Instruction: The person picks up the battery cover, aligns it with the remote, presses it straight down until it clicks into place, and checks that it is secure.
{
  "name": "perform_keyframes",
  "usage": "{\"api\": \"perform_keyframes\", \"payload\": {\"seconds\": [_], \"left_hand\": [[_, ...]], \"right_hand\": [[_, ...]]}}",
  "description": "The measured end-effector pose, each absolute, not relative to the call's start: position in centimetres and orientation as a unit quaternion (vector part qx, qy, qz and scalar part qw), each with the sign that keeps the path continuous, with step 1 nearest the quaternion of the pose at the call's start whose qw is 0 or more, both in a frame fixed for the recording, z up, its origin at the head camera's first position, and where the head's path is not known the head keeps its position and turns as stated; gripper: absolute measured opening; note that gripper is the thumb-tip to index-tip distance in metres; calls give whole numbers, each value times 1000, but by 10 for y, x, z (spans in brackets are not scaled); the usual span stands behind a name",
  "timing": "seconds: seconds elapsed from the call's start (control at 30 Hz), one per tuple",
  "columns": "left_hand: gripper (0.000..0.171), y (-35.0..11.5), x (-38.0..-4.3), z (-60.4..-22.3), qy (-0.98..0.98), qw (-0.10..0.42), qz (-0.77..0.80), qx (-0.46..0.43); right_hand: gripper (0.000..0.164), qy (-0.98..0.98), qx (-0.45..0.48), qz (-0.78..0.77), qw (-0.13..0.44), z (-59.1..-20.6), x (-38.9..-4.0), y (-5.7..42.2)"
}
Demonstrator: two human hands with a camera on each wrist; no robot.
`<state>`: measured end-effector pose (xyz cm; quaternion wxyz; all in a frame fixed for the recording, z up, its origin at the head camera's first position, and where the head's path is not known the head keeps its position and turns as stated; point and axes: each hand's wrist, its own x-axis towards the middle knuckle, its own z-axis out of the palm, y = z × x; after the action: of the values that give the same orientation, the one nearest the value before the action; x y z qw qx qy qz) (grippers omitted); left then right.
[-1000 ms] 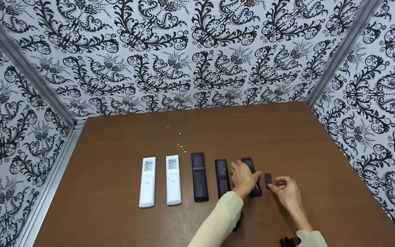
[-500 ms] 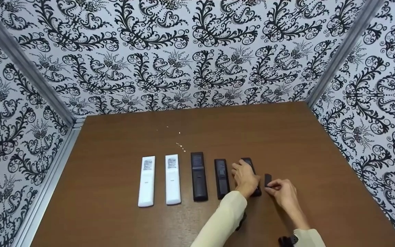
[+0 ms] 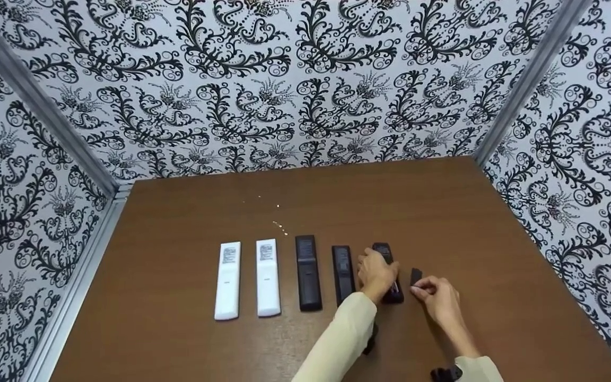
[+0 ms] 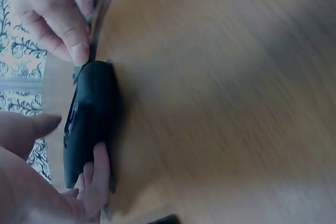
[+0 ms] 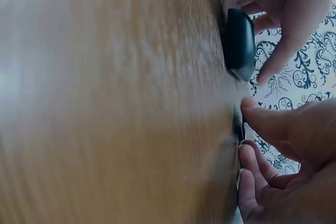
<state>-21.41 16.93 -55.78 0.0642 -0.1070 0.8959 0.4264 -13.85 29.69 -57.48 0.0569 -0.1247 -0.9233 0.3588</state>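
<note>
My left hand [image 3: 377,271] lies across a black remote control [image 3: 395,295] at the right end of a row, its fingers against the left side. In the left wrist view, those fingers hold the side of the remote [image 4: 97,95] low down, and the thumb is raised above it. An opening shows in the remote's upturned back, with something shiny inside. To its right, my right hand [image 3: 442,301] pinches the near end of a small dark battery cover [image 3: 416,276] between thumb and index finger. The right wrist view shows the cover [image 5: 238,124] edge-on, close over the table, largely hidden by the fingers.
Left of the hands lie more remotes in a row: two white ones [image 3: 227,284] [image 3: 268,281], a long black one [image 3: 309,276] and a shorter black one [image 3: 343,273]. Patterned walls [image 3: 305,79] enclose the brown table [image 3: 178,212] at the back and sides.
My right fingers have closed on the cover's near end, and it has turned from lying flat to tilted. My left hand stays on the remote, having shifted only slightly.
</note>
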Motion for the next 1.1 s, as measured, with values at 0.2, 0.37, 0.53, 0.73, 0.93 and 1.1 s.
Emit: {"api": "perform_keyframes", "payload": {"seconds": [0.2,0.37,0.53,0.73,0.93,1.1], "left_hand": [[35,163,-218,-560,885,45,449,-111],[25,151,-220,-564,861,59,496,-95],[32,143,-223,-567,845,76,524,-75],[35,135,-223,-568,822,91,560,-50],[35,131,-219,-571,802,87,590,-33],[35,130,-218,-573,799,84,595,-28]], "right_hand": [[9,-914,-143,375,62,-571,-137,297],[12,-899,-163,402,64,-571,-135,295],[16,-883,-176,430,61,-572,-135,292],[24,-873,-184,448,56,-573,-135,290],[27,-856,-183,478,64,-576,-135,292],[23,-851,-187,482,93,-575,-136,290]]}}
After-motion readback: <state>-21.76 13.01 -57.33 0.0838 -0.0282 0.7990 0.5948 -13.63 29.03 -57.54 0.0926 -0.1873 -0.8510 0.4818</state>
